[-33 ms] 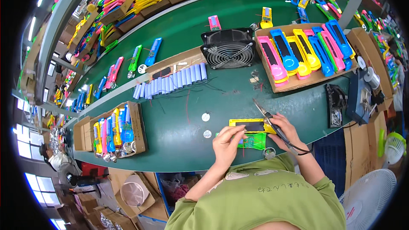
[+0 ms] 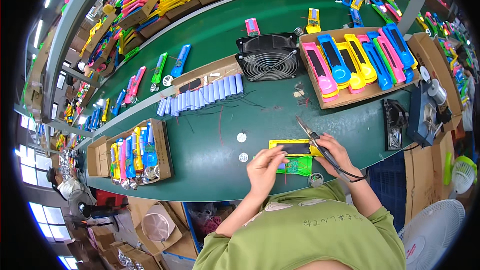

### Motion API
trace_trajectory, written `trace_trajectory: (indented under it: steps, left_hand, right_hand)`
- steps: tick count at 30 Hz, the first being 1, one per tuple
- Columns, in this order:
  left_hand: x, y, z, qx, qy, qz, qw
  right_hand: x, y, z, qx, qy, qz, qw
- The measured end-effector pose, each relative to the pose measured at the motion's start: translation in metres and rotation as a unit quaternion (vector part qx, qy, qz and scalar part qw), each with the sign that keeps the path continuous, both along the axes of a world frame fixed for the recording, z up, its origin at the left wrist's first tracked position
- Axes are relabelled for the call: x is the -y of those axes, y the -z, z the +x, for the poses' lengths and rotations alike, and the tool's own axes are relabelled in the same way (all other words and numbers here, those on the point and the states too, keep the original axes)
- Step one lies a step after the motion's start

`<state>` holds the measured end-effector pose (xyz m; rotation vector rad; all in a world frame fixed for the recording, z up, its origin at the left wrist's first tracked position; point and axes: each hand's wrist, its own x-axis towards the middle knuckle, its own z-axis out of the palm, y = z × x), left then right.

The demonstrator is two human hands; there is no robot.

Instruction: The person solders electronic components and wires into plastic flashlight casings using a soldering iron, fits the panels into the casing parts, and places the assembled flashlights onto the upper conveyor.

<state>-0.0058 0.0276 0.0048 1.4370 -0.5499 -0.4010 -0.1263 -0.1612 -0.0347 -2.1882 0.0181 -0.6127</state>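
Observation:
My right hand [image 2: 334, 152] is wrapped round a soldering iron [image 2: 314, 136], whose tip points up and left above the bench. Directly in front of me lies a yellow plastic casing [image 2: 274, 143] with a dark panel. Nearer to me is a green casing [image 2: 303, 166] with a circuit board and thin wires, partly covered by my left hand [image 2: 264, 171]. That hand's thumb and fingertips are pinched together over the left ends of both casings; what they hold is too small to make out. A round silvery part [image 2: 316, 180] sits beside the green casing, below my right hand.
A row of blue-wrapped cells [image 2: 205, 95] with wires lies ahead, beside a black fan [image 2: 270, 64]. Coloured casings fill a cardboard box [image 2: 330, 101] at right and another box [image 2: 166, 157] at left. A soldering station [image 2: 421, 120] stands at the right edge.
My left hand has shifted very slightly left, fingertips still pinched. My right hand and the soldering iron stay in place.

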Motion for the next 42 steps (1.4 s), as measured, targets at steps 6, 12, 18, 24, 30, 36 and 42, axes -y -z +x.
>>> trace_trajectory:
  steps: [6, 12, 18, 24, 30, 36, 42]
  left_hand:
    - [-0.014, -0.006, 0.025, 0.395, -0.055, 0.243, 0.884]
    - [-0.025, -0.022, 0.036, 0.313, 0.103, 0.296, 0.897]
    - [-0.011, -0.044, 0.04, 0.172, 0.132, 0.313, 0.925]
    - [-0.021, -0.024, 0.004, 0.207, 0.149, 0.23, 0.939]
    - [-0.038, 0.008, -0.015, 0.369, -0.029, 0.204, 0.906]
    - [-0.014, -0.003, -0.016, 0.258, 0.006, 0.139, 0.956]
    - [0.005, -0.018, 0.002, 0.127, -0.032, 0.13, 0.983]
  right_hand:
    - [0.006, -0.009, 0.0, -0.026, -0.004, -0.007, 1.0]
    - [0.002, -0.023, -0.002, 0.074, 0.07, -0.062, 0.993]
    - [-0.014, -0.032, 0.003, 0.036, 0.107, 0.07, 0.991]
    - [-0.032, -0.011, -0.001, 0.004, 0.151, 0.296, 0.943]
    - [-0.024, 0.002, -0.008, 0.007, 0.13, 0.247, 0.96]
    - [-0.027, -0.007, -0.001, 0.039, 0.11, 0.412, 0.904]
    - [-0.029, -0.011, 0.009, 0.024, 0.134, 0.504, 0.853]
